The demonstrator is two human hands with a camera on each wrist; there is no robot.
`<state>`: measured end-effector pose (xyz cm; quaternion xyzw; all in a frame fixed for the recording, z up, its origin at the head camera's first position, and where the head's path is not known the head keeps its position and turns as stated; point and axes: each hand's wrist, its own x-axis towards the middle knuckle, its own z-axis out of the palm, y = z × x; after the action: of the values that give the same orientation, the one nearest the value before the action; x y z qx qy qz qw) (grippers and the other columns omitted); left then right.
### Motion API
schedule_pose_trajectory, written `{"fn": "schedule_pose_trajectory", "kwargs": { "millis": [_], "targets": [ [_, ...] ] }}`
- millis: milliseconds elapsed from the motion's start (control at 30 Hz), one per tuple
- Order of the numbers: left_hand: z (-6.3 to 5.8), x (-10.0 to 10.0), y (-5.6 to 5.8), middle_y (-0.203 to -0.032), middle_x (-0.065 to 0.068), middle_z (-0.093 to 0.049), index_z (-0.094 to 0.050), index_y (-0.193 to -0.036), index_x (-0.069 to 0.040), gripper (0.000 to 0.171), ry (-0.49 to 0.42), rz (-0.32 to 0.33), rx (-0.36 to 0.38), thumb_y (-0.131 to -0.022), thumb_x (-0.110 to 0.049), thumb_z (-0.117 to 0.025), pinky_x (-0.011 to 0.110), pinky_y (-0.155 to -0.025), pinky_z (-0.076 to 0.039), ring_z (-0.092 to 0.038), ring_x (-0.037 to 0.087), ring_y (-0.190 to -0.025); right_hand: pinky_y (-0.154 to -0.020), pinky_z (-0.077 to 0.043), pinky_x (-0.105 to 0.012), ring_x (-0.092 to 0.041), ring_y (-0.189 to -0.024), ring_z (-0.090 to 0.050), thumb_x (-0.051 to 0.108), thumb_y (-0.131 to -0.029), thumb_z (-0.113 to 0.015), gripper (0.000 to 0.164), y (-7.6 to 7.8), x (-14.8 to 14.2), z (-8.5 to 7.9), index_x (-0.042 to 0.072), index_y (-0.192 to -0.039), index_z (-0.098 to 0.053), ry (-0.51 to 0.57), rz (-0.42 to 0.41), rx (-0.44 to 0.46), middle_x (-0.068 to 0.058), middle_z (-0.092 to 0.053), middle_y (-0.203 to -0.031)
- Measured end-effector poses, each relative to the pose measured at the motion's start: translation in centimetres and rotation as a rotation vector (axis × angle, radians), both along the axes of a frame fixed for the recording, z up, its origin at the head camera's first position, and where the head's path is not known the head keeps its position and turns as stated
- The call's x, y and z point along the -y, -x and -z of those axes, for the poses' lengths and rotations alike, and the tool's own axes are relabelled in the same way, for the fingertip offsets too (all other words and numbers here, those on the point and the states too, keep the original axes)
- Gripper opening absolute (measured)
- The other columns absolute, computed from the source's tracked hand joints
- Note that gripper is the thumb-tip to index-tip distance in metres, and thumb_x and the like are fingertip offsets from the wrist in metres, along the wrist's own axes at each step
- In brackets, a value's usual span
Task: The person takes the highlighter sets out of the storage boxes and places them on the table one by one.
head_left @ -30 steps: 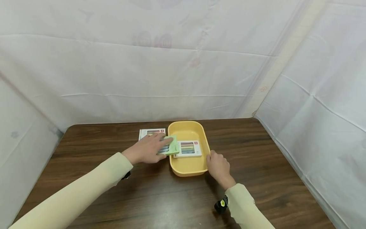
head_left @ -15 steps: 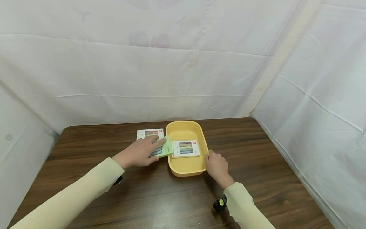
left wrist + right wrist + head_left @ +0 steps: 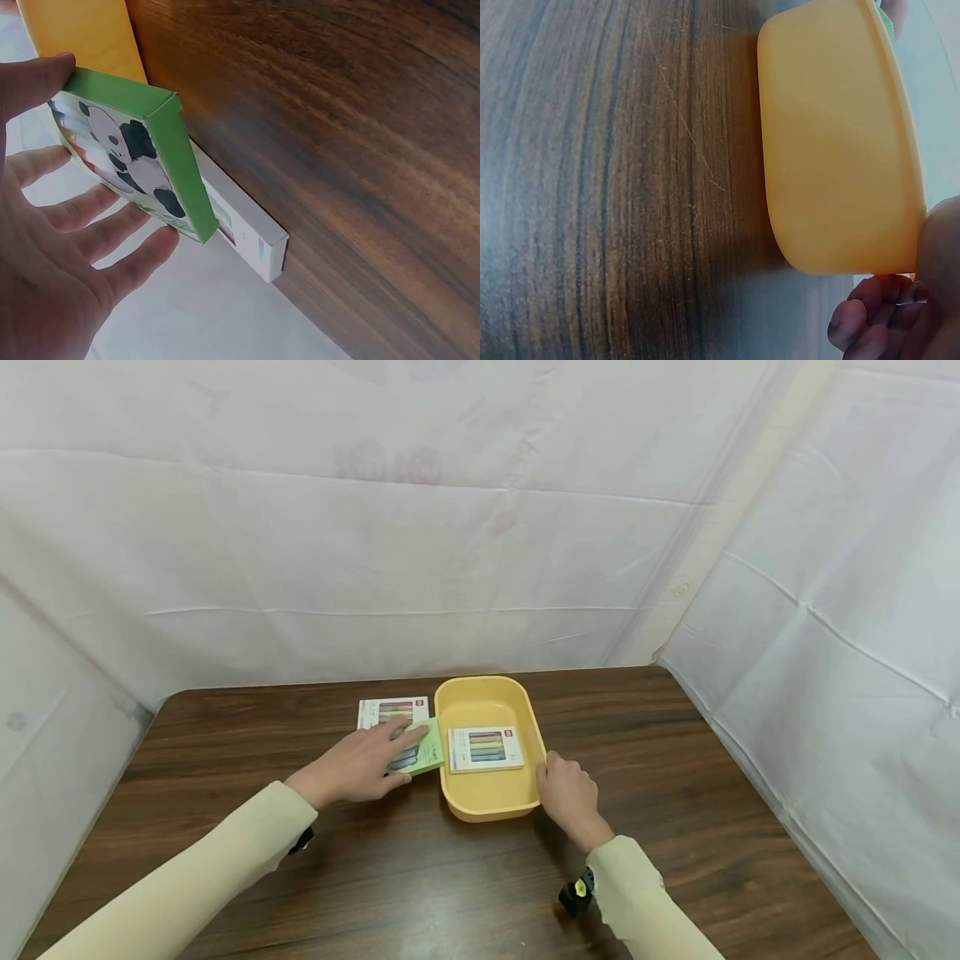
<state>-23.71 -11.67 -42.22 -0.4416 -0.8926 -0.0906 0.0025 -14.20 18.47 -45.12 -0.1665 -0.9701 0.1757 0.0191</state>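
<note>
Currently, a person's 2 bare hands are at work on a yellow, round-cornered, rectangular tray (image 3: 491,792), probably plastic, which stands on a dark brown wood-grain table (image 3: 675,760). The left hand (image 3: 348,768) holds a flat green box with a panda picture and a window (image 3: 124,150) by its edges, thumb on 1 side and fingers spaced along the opposite side. That green box is just left of the tray, its right end close to the tray's left rim; whether the 2 touch, I cannot tell. Also left of the tray and farther back, a flat white box with coloured sticks in its window (image 3: 396,709) is partly hidden by the green box and the hand. A 2nd flat white box, with pastel sticks showing (image 3: 487,750), lies inside the tray. The right hand (image 3: 570,792) grips the tray's right rim with curled fingers.

With such an edge-only hold, the green box might pivot or slip if the thumb's pressure eased. Carried low toward the tray, it could catch the left rim and nudge the tray sideways, should the right hand's grip be light. Drifting backward, it could shove the outer white box, since they overlap closely in the head view.
</note>
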Motion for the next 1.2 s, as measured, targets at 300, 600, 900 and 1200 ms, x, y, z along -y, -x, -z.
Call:
{"fn": "schedule_pose_trajectory", "kwargs": {
  "millis": [300,600,900,1200],
  "targets": [
    [0.6,0.7,0.1,-0.149,0.020,-0.039,-0.032,-0.152,-0.019,0.071,0.008,-0.047,0.055,-0.091,-0.039,-0.064,0.054,-0.096,-0.047,-0.055,0.038,-0.122,-0.046,-0.034,-0.030,-0.019,-0.052,-0.049,0.027,-0.101,-0.042,0.030,0.0,0.1,0.0,0.004,-0.095,-0.061,0.002,0.006,0.004,-0.005,-0.052,-0.063],
    [1.0,1.0,0.0,-0.147,0.021,-0.042,-0.035,-0.151,-0.018,0.070,0.023,-0.061,0.072,-0.090,-0.037,-0.065,0.056,-0.101,-0.043,-0.050,0.039,-0.127,-0.047,-0.035,-0.029,-0.018,-0.052,-0.049,0.027,-0.101,-0.042,0.030,0.1,0.1,0.1,0.003,-0.098,-0.060,0.012,0.006,0.009,-0.005,-0.052,-0.064],
    [1.7,0.3,-0.5,-0.148,0.018,-0.042,-0.042,-0.147,-0.021,0.067,0.091,-0.065,0.107,-0.087,-0.034,-0.069,0.060,-0.107,-0.035,-0.042,0.036,-0.136,-0.046,-0.034,-0.029,-0.018,-0.052,-0.049,0.026,-0.101,-0.042,0.029,0.0,-0.2,0.3,0.003,-0.098,-0.060,0.004,0.005,0.018,-0.005,-0.052,-0.064],
    [2.2,0.2,-0.6,-0.147,0.017,-0.044,-0.046,-0.145,-0.022,0.065,0.122,-0.056,0.097,-0.087,-0.035,-0.071,0.060,-0.104,-0.038,-0.043,0.033,-0.135,-0.046,-0.035,-0.029,-0.017,-0.052,-0.049,0.027,-0.101,-0.041,0.031,0.0,0.0,0.3,0.002,-0.099,-0.060,0.008,0.002,0.016,-0.005,-0.052,-0.064]
  ]
}}
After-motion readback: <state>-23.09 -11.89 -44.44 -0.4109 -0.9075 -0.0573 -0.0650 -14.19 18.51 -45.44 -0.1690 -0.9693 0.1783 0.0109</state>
